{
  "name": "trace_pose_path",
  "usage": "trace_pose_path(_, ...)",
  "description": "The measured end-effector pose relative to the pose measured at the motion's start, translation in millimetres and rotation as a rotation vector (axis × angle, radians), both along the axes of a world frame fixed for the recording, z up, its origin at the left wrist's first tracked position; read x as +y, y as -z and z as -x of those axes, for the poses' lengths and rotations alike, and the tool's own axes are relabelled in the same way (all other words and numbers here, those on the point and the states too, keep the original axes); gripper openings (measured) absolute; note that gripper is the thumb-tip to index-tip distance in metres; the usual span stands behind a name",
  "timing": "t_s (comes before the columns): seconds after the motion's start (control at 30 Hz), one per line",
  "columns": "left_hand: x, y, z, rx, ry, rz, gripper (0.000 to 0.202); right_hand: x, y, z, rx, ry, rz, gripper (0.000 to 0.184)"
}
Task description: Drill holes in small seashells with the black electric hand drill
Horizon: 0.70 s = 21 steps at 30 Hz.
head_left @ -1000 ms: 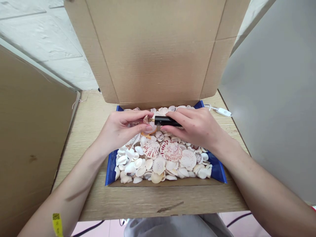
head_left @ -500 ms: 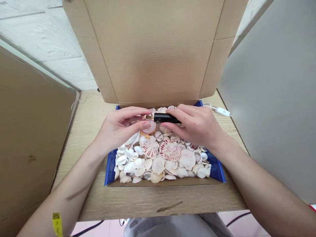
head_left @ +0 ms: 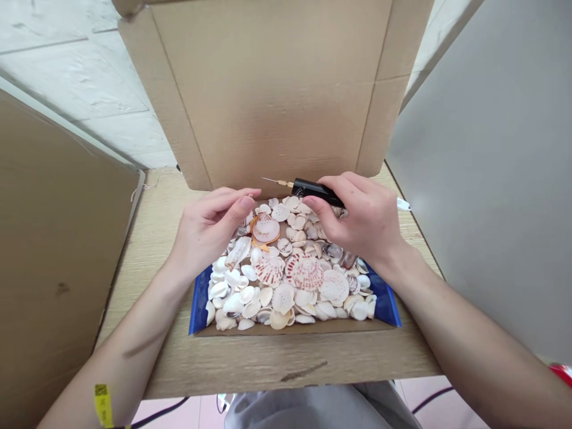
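Note:
My right hand [head_left: 361,214] is closed around a black pen-sized mini drill [head_left: 308,189]. Its brass chuck and thin bit point left and slightly up, apart from my left hand. My left hand [head_left: 212,223] pinches a small shell [head_left: 251,195] between thumb and fingertips; only a sliver of it shows. Both hands hover over a cardboard box [head_left: 295,327] with blue sides, filled with shells. Among these are an orange-edged scallop shell [head_left: 266,229], red-streaked scallop shells [head_left: 308,272] and many small white shells [head_left: 233,304].
The box's raised cardboard lid [head_left: 272,101] stands at the back. A brown board [head_left: 53,226] closes off the left, and a grey panel [head_left: 491,179] the right. A white cable switch [head_left: 403,204] lies behind my right hand on the wooden table [head_left: 250,363].
The drill has drawn away to the right from the small shell and tilted up, so its bit now shows. My left hand has moved slightly left, its fingers closing further over the shell.

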State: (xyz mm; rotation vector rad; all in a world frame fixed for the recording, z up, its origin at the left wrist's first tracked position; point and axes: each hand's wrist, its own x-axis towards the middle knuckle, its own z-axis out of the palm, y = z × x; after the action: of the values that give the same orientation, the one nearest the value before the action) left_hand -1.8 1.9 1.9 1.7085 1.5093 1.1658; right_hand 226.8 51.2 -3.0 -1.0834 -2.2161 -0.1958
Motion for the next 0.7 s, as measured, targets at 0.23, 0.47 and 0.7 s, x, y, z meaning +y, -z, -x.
trace_pose_path(0.23, -2, 1.7, -5, 0.242, 0.345, -0.125, 0.022, 0, 0.1, 0, 0.075, 0.017, 0.062, 0.033)
trace_pose_path(0.47, -1, -4.5, -26, 0.439, 0.596, -0.208, 0.024, 1, 0.1, 1, 0.105, 0.038, 0.120, 0.035)
trace_pose_path(0.7, -4, -12.8, -43, 0.554, 0.695, -0.284, 0.019, 2, 2.0, 1, 0.127, 0.049, 0.182, 0.041)
